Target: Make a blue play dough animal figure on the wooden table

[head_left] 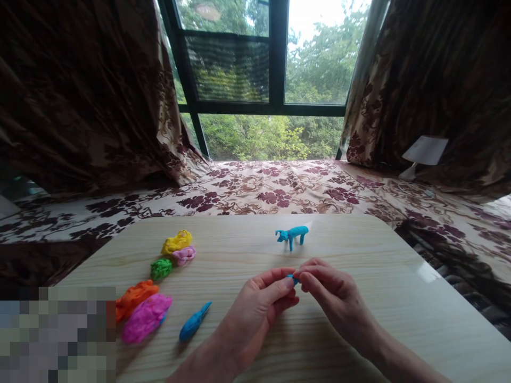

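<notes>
Between my left hand (261,300) and my right hand (331,290) is a small piece of blue modelling clay (294,279). My left thumb and fingers pinch it, and the fingertips of my right hand close on its right side. Most of the piece is hidden by the fingers. Just beyond my hands a blue clay animal figure (297,233) stands on its legs, with curled shapes at its head on the left. Left of my left wrist lies a tapered lump of blue clay (194,323), pointed at its far end.
On the left of the pale wooden table (231,239) lie yellow clay (178,242), light pink clay (184,256), green clay (161,268), orange clay (138,298) and bright pink clay (147,318). Behind the table are a flowered cloth (275,186), a white lamp (426,150) and a window.
</notes>
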